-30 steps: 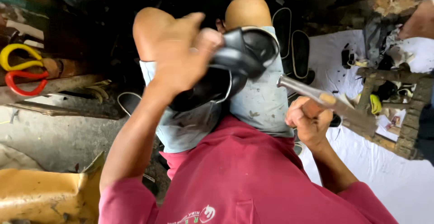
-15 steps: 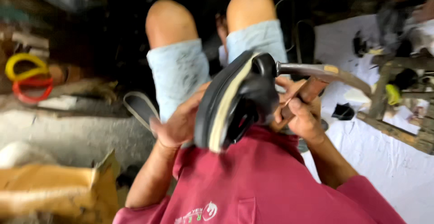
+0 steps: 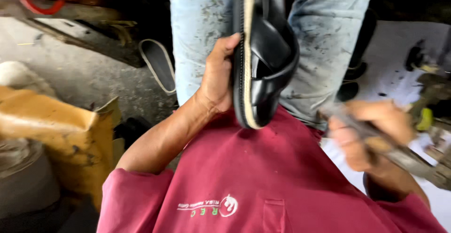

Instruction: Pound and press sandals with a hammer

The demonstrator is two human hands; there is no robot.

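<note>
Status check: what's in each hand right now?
Left hand grips black sandal, sole edge toward camera. Right hand holds blurred metal tool, clear of sandal. Nothing between them.

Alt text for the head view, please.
A seated person's left hand holds a black sandal on edge above their lap, sole toward the palm. The right hand, blurred, grips a metal tool. A loose sole lies on the floor.

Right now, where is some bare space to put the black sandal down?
The grey concrete floor between the wooden plank and the yellow sack looks free. The white sheet has a bare patch beside the right knee. Its far right edge is crowded with small items. The left hand holds the sandal over the lap.
</note>
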